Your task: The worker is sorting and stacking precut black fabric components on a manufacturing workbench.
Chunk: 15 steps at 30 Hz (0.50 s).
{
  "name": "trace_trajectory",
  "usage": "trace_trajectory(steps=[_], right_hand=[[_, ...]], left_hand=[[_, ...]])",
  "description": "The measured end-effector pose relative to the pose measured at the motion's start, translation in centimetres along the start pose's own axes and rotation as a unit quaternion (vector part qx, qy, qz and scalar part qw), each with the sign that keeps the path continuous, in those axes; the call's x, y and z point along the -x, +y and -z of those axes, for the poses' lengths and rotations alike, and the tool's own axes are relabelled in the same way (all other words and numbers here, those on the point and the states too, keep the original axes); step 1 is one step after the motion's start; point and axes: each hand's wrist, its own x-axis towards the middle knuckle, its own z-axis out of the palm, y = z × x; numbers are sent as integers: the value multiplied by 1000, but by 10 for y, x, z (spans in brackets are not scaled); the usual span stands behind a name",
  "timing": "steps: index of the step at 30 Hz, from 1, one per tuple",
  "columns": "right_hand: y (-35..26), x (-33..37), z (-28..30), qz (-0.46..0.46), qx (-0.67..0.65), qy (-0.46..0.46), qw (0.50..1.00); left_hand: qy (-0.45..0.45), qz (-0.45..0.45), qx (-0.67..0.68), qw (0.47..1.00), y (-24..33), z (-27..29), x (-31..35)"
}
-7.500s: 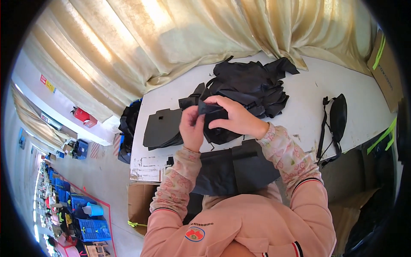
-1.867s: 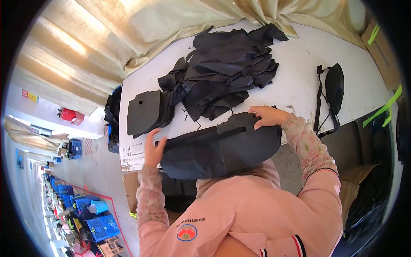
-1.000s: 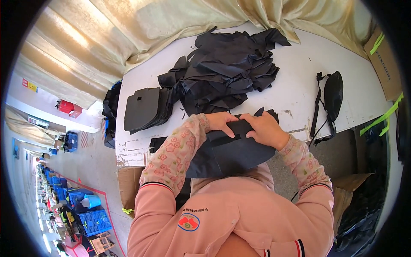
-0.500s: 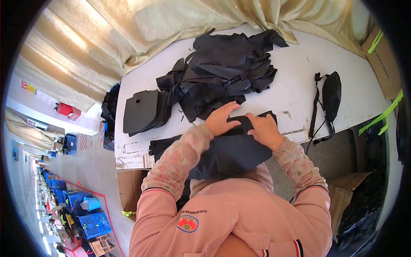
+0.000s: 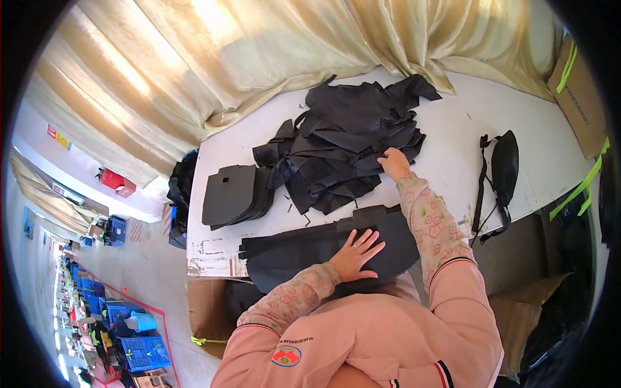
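Spread fingers of my left hand (image 5: 356, 257) lie flat on a black stiff panel (image 5: 398, 249). This panel rests over a long black fabric piece (image 5: 291, 249) along the table's near edge, partly overhanging it toward my lap. My right hand (image 5: 394, 164) is at the right side of a heap of crumpled black fabric (image 5: 343, 129), its fingers pinched on a bit of the cloth. Left of the heap stands a neat stack of dark panels with rounded corners (image 5: 231, 194); a small square notch shows in the top one.
On the right of the white table (image 5: 453, 129) lies a black pouch with straps (image 5: 504, 165). Gold curtains (image 5: 291, 45) hang behind. A cardboard box (image 5: 579, 103) stands at the far right, another (image 5: 206, 310) under the left edge. Blue crates (image 5: 145, 352) stand on the floor.
My right hand has left the panel and moved up to the fabric heap. My left hand has flattened onto the panel, lower than before. The whole view has shifted slightly.
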Motion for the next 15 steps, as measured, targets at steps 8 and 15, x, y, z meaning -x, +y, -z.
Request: trace_trajectory(steps=[8, 15], right_hand=[[-112, 73, 71, 341, -173, 124, 916], [-216, 130, 153, 450, -322, 36, 832]], left_hand=[[104, 34, 286, 952, -20, 18, 6], [511, 69, 227, 826, -24, 155, -29]])
